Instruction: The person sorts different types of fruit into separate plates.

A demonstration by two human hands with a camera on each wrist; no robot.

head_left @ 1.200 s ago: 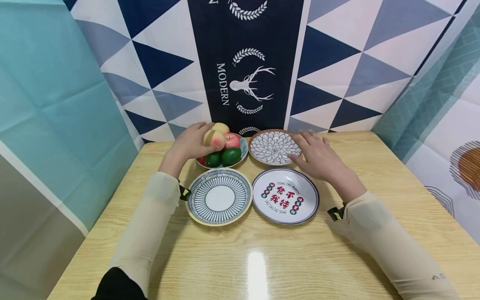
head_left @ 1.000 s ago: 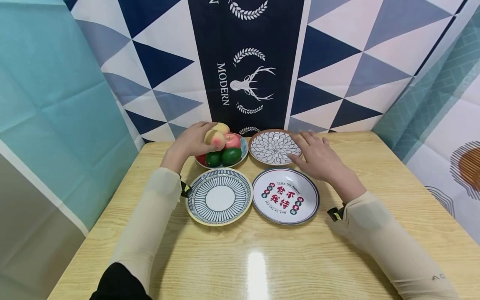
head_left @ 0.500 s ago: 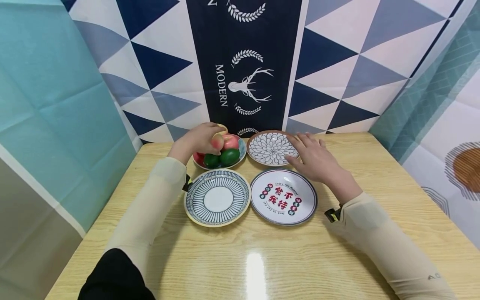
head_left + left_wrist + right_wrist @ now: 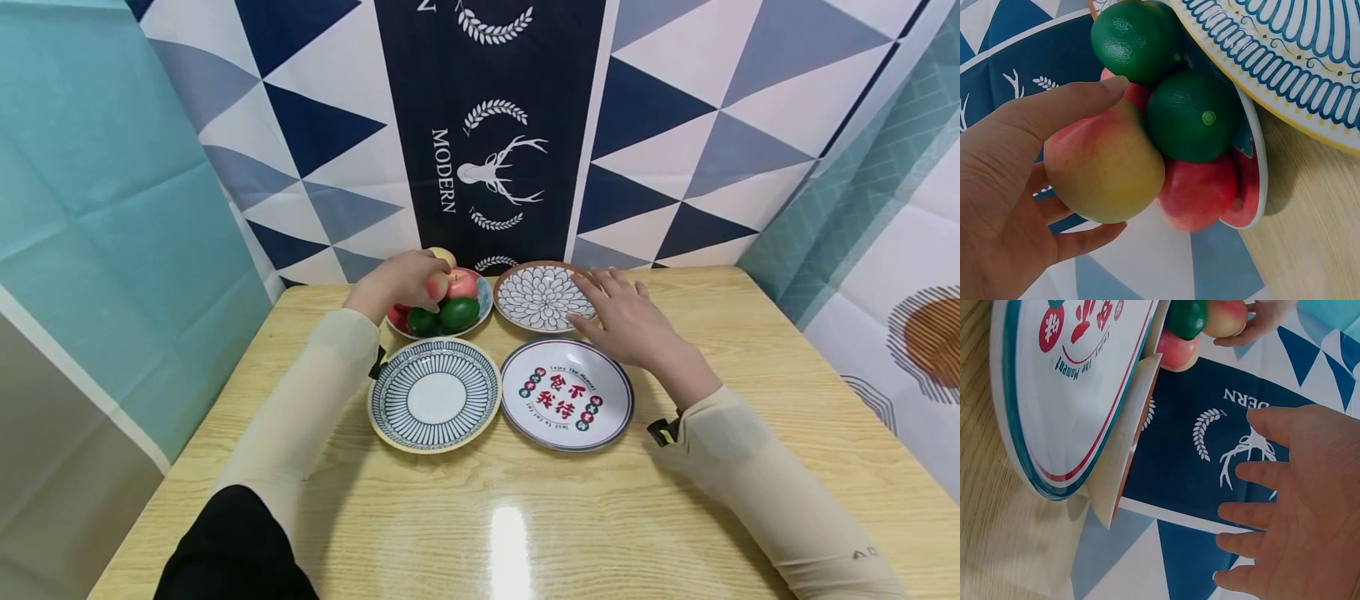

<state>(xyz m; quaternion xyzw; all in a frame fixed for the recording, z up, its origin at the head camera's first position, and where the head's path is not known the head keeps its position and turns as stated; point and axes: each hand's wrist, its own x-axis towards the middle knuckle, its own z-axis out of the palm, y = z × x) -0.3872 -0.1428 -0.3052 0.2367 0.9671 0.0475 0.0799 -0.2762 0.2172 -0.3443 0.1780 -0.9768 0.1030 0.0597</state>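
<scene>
One peach (image 4: pixel 1105 172), left grip (image 4: pixel 397 282) now further over, clasped round it; right grip (image 4: pixel 628 321) apart.

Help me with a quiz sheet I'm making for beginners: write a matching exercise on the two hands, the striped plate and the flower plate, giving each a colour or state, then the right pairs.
Column one
1. Left hand
2. Striped plate
3. Right hand
4. Flower plate

Column two
A. Edged in brown
B. Spread open, holding nothing
C. Gripping a yellow-and-red fruit
D. Edged in yellow

Right pairs: 1-C, 2-D, 3-B, 4-A.
</scene>
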